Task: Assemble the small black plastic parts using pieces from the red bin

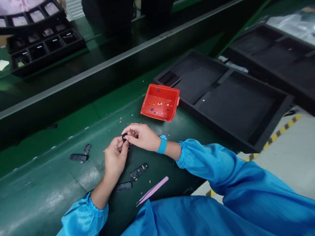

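Two bare hands meet above a dark green surface [61, 183], both pinching one small black plastic part [124, 137] between them. The left hand [115, 158] rises from below with its fingers curled up around the part; the right hand [142, 136], with a light blue wristband [162, 144] at the wrist, comes in from the right and closes thumb and fingertips on the same piece, which is held just above the surface, near the middle of the view. Both forearms wear shiny blue smock sleeves with gathered cuffs. Flat black plastic pieces lie on the surface around the hands: a pair [80, 155] well to the left, one [138, 171] just below the hands, and another [124, 186] beside the left forearm. A pair of pink tweezers [153, 190] lies near these, tips pointing lower left. A shallow red plastic bin [160, 102] holding tiny bits stands beyond the hands, touching a large black foam tray [221, 95] with recessed compartments. Small pale specks are scattered over the surface.
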A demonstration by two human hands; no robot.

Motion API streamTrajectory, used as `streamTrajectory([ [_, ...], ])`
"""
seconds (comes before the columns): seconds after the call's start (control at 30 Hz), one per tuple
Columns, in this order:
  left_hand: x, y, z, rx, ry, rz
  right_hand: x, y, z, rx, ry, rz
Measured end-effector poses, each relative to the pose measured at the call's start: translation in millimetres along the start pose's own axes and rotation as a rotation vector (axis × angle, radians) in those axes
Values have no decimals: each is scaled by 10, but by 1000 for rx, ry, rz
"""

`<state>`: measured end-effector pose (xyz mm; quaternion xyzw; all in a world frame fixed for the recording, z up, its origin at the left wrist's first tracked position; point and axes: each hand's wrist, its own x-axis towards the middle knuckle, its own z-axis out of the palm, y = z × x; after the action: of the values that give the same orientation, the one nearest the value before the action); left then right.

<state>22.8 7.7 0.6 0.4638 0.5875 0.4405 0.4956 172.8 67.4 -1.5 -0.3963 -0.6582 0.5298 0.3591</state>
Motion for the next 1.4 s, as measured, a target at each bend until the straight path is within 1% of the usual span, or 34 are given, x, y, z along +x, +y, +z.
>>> streamTrajectory([
  [0.17,12,-11,6,-39,10,-47,-31,-56,30,85,31,79],
  [0.37,-13,41,31,54,23,1,-34,-21,60,28,89,31],
  [0.53,-20,46,28,72,26,-2,-16,6,60,57,60,43],
  [0.87,-31,51,32,102,27,14,-25,38,92,42,77,17],
  [1.03,-34,80,32,121,49,13,-35,28,83,35,46,11],
  [1.23,-38,74,17,156,48,25,-32,35,76,68,40,4],
  [1.4,-46,53,12,151,43,28,-28,49,85,89,37,35],
])
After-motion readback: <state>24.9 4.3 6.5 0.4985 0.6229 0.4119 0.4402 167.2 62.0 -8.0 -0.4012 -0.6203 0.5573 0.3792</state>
